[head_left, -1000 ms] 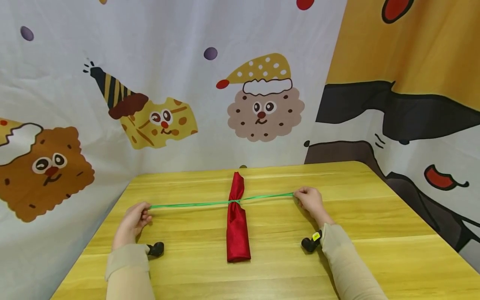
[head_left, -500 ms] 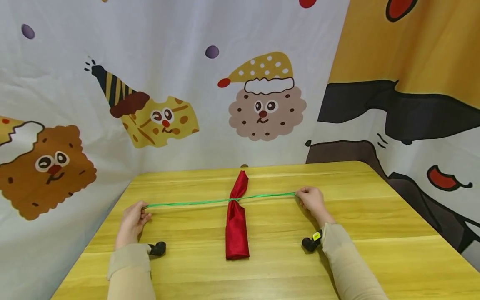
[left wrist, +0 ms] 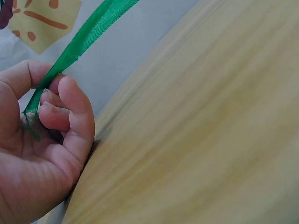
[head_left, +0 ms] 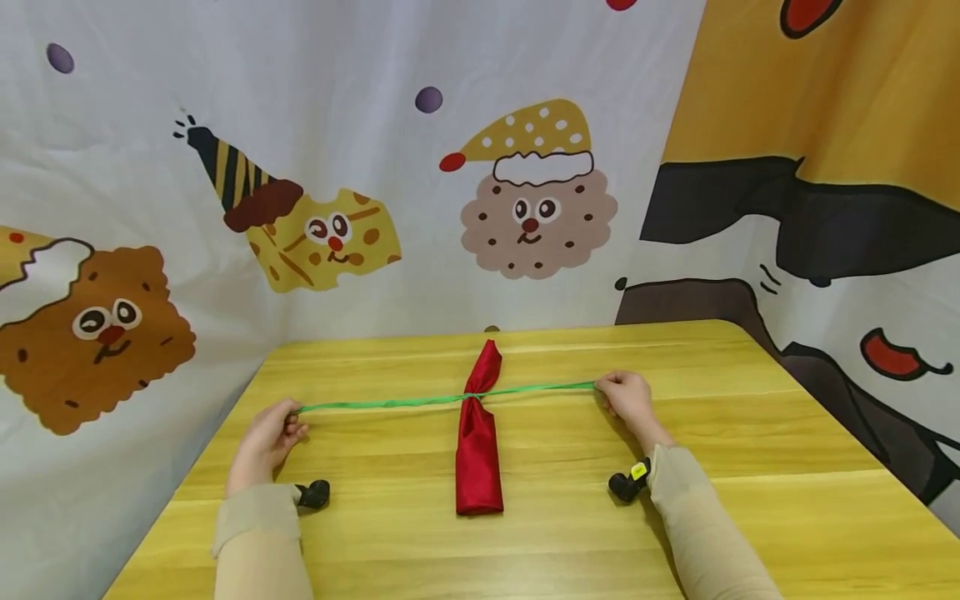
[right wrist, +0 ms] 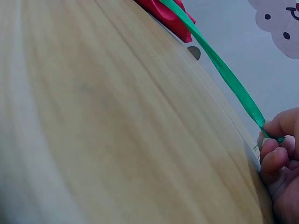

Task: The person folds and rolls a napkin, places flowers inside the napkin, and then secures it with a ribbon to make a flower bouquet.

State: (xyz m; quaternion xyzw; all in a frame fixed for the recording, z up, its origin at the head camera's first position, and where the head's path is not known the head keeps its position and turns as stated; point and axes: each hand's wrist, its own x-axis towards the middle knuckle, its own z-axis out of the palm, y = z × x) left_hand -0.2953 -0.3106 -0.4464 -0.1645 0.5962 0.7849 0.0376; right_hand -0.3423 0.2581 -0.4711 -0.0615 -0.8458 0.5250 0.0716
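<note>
A red satin cloth bundle [head_left: 478, 467], long and narrow, lies on the wooden table with its far end angled to the right. Round its narrowed upper part goes a green ribbon [head_left: 382, 404], stretched nearly straight to both sides. My left hand [head_left: 266, 435] pinches the ribbon's left end; in the left wrist view the frayed tip of the green ribbon [left wrist: 77, 46] hangs inside the curled fingers. At the other side my right hand [head_left: 628, 400] pinches the right end between thumb and fingers. The right wrist view shows the ribbon [right wrist: 224, 70] running taut to the red cloth [right wrist: 170, 16].
The yellow wood-grain table [head_left: 555, 542] has a rounded far right corner. Behind it hangs a white curtain [head_left: 420, 275] printed with cartoon food figures. Black wrist cameras [head_left: 628, 483] sit by both sleeves.
The far end of the red bundle has swung to the right. Both hands keep their hold on the ribbon, which stays stretched, and the head view has shifted slightly.
</note>
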